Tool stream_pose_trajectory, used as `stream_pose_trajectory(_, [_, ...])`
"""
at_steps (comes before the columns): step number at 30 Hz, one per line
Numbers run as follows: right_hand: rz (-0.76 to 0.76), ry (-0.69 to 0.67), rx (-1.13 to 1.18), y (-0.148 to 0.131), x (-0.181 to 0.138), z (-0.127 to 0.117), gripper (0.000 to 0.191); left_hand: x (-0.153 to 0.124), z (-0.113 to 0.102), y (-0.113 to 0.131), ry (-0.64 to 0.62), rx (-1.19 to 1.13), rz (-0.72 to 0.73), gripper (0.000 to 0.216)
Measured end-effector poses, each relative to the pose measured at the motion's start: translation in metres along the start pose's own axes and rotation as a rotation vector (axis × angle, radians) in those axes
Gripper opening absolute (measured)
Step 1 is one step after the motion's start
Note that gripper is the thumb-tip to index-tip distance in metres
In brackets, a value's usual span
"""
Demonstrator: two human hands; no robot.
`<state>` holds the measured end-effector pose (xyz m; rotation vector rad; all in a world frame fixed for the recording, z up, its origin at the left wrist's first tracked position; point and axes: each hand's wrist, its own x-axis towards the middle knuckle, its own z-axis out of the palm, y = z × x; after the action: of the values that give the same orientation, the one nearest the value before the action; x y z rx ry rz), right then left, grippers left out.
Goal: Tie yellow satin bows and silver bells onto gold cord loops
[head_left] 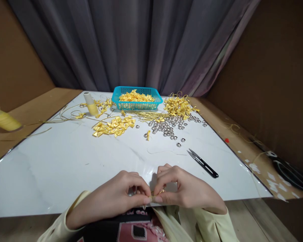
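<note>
Near the front edge of the white tabletop, my left hand (pixel 127 190) and my right hand (pixel 178 188) meet with thumbs and forefingers pinched tip to tip. Between them runs a thin gold cord (pixel 163 191), a small loop of it showing by my right fingers. Most of what the fingertips pinch is hidden. Right of my hands lie black-handled thread snips (pixel 203 164), blades pointing away from me. Beyond my hands are yellow ribbon bows (pixel 113 126) in a patch and many loose silver beads (pixel 164 127). One single bow (pixel 148 135) lies beside a bead.
A blue plastic basket (pixel 135 106) at the back holds yellow bows. Corded bows (pixel 179 105) are heaped to its right, with gold cords (pixel 148 116) in front. A yellow thread cone (pixel 91 105) stands left; another cone (pixel 5 120) is at the left edge. Black scissors (pixel 290 173) lie far right.
</note>
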<state>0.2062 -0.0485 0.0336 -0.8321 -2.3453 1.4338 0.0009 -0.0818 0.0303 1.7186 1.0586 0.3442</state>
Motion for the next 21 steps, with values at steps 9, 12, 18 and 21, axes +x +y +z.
stream_pose_trajectory(9, [-0.002,-0.002,0.018,0.0017,0.0008,-0.0002,0.005,-0.0011,0.0008,-0.0018,-0.002,-0.011,-0.007,0.013])
stream_pose_trajectory(12, [-0.003,0.006,0.019,0.0027,0.0008,0.0000,0.004,-0.0005,0.0006,-0.0022,0.003,-0.017,-0.007,0.013])
stream_pose_trajectory(18, [0.005,0.028,0.066,0.0029,-0.0005,0.0009,0.004,-0.0011,-0.0005,-0.0010,0.002,-0.024,-0.005,0.014])
stream_pose_trajectory(21, [0.011,0.036,0.067,0.0023,-0.0008,0.0014,0.004,-0.0013,-0.0009,0.0010,-0.004,-0.022,0.012,0.018])
